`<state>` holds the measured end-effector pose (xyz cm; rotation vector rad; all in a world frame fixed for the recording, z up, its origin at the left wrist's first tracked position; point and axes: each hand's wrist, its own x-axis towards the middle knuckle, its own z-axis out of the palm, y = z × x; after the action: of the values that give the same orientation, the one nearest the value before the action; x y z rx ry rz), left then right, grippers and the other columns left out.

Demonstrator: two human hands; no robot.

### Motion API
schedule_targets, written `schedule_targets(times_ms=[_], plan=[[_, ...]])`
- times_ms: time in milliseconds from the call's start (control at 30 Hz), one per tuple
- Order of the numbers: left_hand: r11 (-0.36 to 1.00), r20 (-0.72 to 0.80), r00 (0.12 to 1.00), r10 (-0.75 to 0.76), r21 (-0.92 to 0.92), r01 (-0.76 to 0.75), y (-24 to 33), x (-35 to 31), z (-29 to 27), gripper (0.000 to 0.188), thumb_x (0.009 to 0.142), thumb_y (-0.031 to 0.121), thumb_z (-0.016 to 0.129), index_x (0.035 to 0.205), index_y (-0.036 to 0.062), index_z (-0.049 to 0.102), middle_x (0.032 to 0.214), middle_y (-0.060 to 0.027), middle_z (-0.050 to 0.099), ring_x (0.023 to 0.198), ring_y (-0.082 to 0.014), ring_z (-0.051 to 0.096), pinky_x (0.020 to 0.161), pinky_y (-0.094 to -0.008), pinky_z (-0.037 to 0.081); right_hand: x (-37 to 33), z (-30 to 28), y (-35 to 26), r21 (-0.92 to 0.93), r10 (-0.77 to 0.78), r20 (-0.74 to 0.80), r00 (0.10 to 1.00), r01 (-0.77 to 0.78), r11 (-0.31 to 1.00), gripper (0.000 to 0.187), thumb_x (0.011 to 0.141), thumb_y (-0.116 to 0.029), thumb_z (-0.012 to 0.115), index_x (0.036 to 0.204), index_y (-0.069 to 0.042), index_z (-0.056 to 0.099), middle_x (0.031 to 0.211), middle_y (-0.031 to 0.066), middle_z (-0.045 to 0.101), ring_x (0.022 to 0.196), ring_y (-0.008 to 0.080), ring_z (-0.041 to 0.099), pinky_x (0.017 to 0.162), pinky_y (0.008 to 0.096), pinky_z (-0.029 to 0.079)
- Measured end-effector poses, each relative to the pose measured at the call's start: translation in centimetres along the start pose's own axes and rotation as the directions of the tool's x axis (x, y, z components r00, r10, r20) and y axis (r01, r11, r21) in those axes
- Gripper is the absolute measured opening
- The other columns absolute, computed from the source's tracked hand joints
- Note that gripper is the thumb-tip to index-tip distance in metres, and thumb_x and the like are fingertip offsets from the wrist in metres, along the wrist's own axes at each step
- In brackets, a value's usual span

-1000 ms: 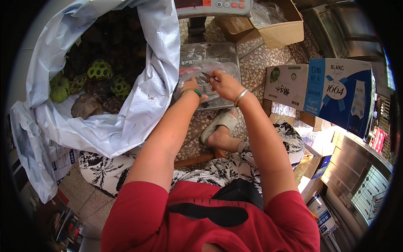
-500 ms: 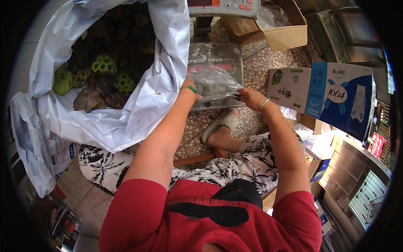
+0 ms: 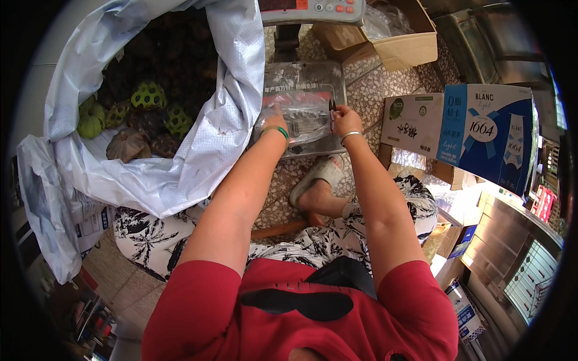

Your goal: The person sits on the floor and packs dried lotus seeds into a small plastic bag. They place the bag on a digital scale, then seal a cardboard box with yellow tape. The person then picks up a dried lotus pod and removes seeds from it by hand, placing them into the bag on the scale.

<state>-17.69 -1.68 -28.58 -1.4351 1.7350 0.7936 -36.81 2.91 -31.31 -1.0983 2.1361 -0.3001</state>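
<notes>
A crumpled clear plastic bag [image 3: 301, 114] lies across the metal platform of a weighing scale [image 3: 304, 73]. On the bag's left side is my left hand [image 3: 274, 123], a green bangle at its wrist. Its index finger points forward and the other fingers close on the plastic, partly hidden. By the bag's right edge, my right hand [image 3: 345, 120] pinches a small dark pointed tool [image 3: 332, 106], perhaps small scissors. Left of the scale, a large white woven sack [image 3: 208, 141] gapes around green lotus seed pods [image 3: 149, 95] and brown, dried ones [image 3: 127, 144].
The scale's display head [image 3: 313, 11] stands at the far edge. Behind it on the right sits an open cardboard box [image 3: 404, 49] with clear plastic inside. A blue and white carton [image 3: 486, 135] and a pale carton [image 3: 412, 123] stand to the right. My slippered foot [image 3: 319, 180] rests near the scale.
My right hand has moved left and slightly farther away with the dark tool, which now points forward. My left hand has shifted onto the bag, and the bag lies flatter.
</notes>
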Motion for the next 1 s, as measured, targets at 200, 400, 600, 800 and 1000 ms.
schedule_targets(times_ms=[200,400,600,800,1000], plan=[[0.976,-0.174,0.979,0.110,-0.167,-0.139,0.1,-0.9,-0.2,0.071,0.080,0.017,0.060,0.137,0.0016,0.020,0.112,-0.0199,0.055,0.099,-0.0286,0.058,0.080,-0.0369,0.048,0.2,0.7,-0.3,-0.177,-0.051,-0.177,0.983,0.019,0.984,0.029,0.080,-0.014,0.055,0.109,-0.010,0.056,0.101,0.0120,0.061,0.091,0.0290,0.058,0.078,0.0359,0.045],[0.940,-0.154,0.955,0.254,0.274,-0.206,0.7,-1.2,0.0,0.047,0.082,0.008,0.053,0.127,0.0034,0.042,0.122,-0.0166,0.046,0.110,-0.0289,0.050,0.086,-0.0377,0.046,-1.7,2.4,-5.3,0.092,-0.347,0.501,0.793,0.350,0.932,0.031,0.074,-0.005,0.049,0.101,-0.013,0.064,0.109,0.0121,0.058,0.095,0.0281,0.057,0.081,0.0351,0.045],[0.968,-0.002,0.997,0.081,0.239,-0.078,0.6,-1.5,1.0,0.047,0.081,0.010,0.055,0.126,0.0051,0.045,0.136,-0.0141,0.030,0.124,-0.0303,0.036,0.090,-0.0370,0.043,2.6,4.8,-6.8,-0.192,-0.388,0.331,0.860,0.464,0.864,0.054,0.073,-0.006,0.050,0.126,-0.015,0.045,0.133,0.0126,0.038,0.115,0.0314,0.044,0.097,0.0335,0.037],[0.965,-0.238,0.962,0.131,0.255,-0.069,1.2,0.8,4.2,0.037,0.082,0.013,0.052,0.118,0.0010,0.052,0.126,-0.0179,0.041,0.113,-0.0281,0.046,0.086,-0.0368,0.046,3.4,3.5,-8.1,-0.273,-0.294,0.516,0.805,0.480,0.834,0.054,0.069,-0.005,0.050,0.122,-0.013,0.050,0.128,0.0158,0.045,0.115,0.0301,0.045,0.096,0.0331,0.037],[0.859,-0.346,0.787,0.511,0.221,-0.461,0.5,-3.9,2.9,0.028,0.079,0.009,0.049,0.103,0.0012,0.060,0.113,-0.0147,0.051,0.105,-0.0287,0.048,0.074,-0.0347,0.050,-1.7,0.3,-7.8,-0.273,-0.208,0.507,0.837,0.384,0.882,0.045,0.075,-0.010,0.050,0.119,-0.015,0.054,0.129,0.0126,0.044,0.114,0.0266,0.047,0.093,0.0349,0.040]])
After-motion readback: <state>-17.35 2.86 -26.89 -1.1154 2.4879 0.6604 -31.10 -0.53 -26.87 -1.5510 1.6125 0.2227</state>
